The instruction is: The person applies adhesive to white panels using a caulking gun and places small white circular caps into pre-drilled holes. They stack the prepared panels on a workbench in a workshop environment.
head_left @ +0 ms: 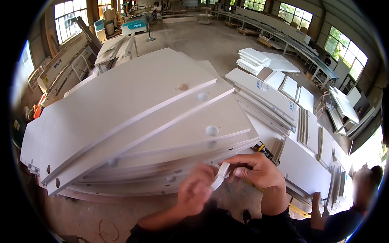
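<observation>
In front of my body, a short white curved strip [220, 177], which may be a piece of tape or edging, is held between my two hands. My right hand [261, 170] is closed, its thumb and fingers pinching the strip's upper end. On the other side my left hand [195, 190] is curled against the strip, slightly smeared by motion. Just beyond both hands lies a big stack of white panels [162, 93] with curved edges and round holes. The nearest panel edges pass close behind my fingers.
More stacked white panels [304, 162] lie to the right. A co-worker's hand [316, 198] is at their near edge, close to a dark-handled tool [325, 207]. A yellow-and-black tool [262, 149] sits between the stacks. Farther back are a standing fan [149, 28] and a long conveyor [283, 40].
</observation>
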`<action>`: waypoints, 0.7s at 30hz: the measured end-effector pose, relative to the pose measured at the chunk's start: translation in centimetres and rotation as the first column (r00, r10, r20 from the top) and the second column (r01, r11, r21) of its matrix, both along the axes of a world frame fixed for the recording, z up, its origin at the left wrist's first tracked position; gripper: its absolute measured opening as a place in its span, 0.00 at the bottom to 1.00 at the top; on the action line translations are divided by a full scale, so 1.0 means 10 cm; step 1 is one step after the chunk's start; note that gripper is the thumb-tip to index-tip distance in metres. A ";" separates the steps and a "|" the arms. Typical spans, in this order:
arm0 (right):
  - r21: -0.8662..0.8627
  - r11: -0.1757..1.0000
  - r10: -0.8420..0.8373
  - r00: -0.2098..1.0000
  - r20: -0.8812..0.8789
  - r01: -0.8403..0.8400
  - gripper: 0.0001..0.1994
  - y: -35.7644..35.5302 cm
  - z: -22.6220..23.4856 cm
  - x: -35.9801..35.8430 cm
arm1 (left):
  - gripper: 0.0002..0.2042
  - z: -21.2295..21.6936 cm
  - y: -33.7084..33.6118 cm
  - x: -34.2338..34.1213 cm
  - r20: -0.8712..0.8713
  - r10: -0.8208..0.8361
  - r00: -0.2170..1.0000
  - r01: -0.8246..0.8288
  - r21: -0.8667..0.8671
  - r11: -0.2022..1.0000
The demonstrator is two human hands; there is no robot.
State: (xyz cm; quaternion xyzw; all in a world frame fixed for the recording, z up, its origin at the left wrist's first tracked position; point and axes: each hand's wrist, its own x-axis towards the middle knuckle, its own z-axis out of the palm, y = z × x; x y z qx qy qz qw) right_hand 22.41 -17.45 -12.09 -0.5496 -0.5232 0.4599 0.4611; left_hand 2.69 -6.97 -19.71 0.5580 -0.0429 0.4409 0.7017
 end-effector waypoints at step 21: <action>0.566 0.821 -0.404 0.628 0.665 -0.071 0.05 2.56 0.25 0.39 | 0.10 -0.03 0.32 -0.92 0.108 0.652 0.750 -0.660 0.055 0.750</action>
